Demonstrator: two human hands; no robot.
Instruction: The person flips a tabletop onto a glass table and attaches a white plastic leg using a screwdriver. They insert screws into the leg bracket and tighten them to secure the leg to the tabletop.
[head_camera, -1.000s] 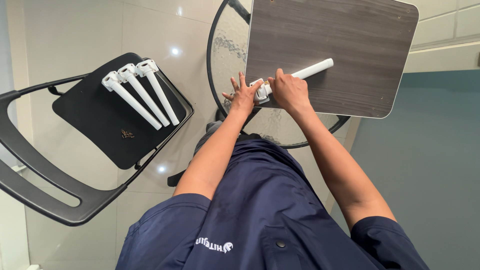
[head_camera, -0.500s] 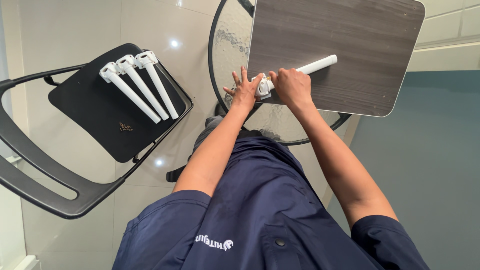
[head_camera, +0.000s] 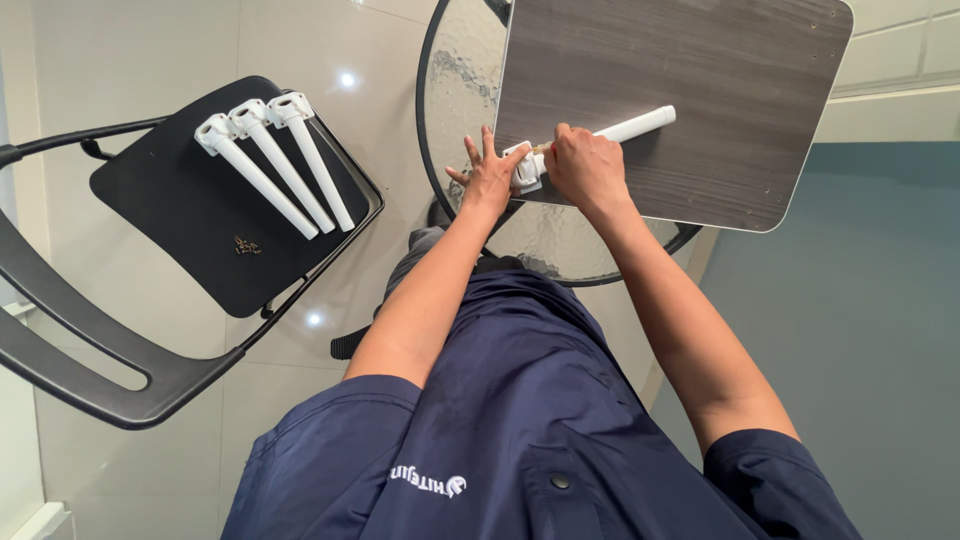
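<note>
A white furniture leg (head_camera: 635, 126) lies on a grey wood-grain board (head_camera: 700, 70), its bracket end (head_camera: 524, 170) near the board's left edge. My left hand (head_camera: 487, 178) rests beside that bracket with fingers spread and the thumb against it. Over the leg, just right of the bracket, my right hand (head_camera: 585, 165) is closed in a fist. It grips a small tool with a brownish handle (head_camera: 545, 148), which is mostly hidden.
The board lies on a round glass table with a black rim (head_camera: 425, 120). To the left a black chair (head_camera: 190, 220) holds three more white legs (head_camera: 275, 160) and a few small screws (head_camera: 243, 245). Pale floor tiles lie below, and a blue-grey surface at the right.
The view has shifted slightly. Both hands stay at the leg's bracket end with almost no movement.
</note>
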